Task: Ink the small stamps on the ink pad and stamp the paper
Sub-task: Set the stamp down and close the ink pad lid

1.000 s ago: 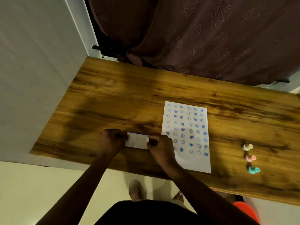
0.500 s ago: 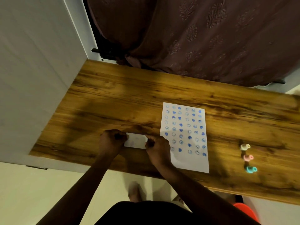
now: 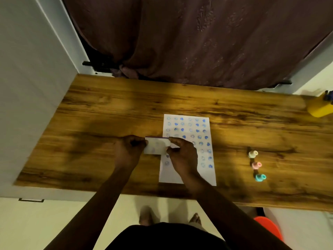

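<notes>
A white sheet of paper [image 3: 189, 175] lies on the wooden table [image 3: 100, 112], covered with rows of blue smiley and heart prints. Both hands hold a small white ink pad case [image 3: 157, 146] with a purple edge, just above the paper's left border. My left hand [image 3: 127, 152] grips its left end, my right hand [image 3: 182, 156] its right end. Whether the case is open I cannot tell. Three small stamps lie in a column to the right: a cream stamp [image 3: 252, 153], a pink stamp [image 3: 256, 165] and a teal stamp [image 3: 260, 177].
A yellow container [image 3: 319, 109] with pens stands at the table's far right edge. A dark maroon curtain [image 3: 189, 42] hangs behind the table, and a white wall [image 3: 27, 87] borders it on the left. An orange object [image 3: 270, 230] sits on the floor, lower right.
Both hands have moved the ink pad case a little to the right, so it now overlaps the paper's left edge. The camera view has shifted; the stamps have not moved.
</notes>
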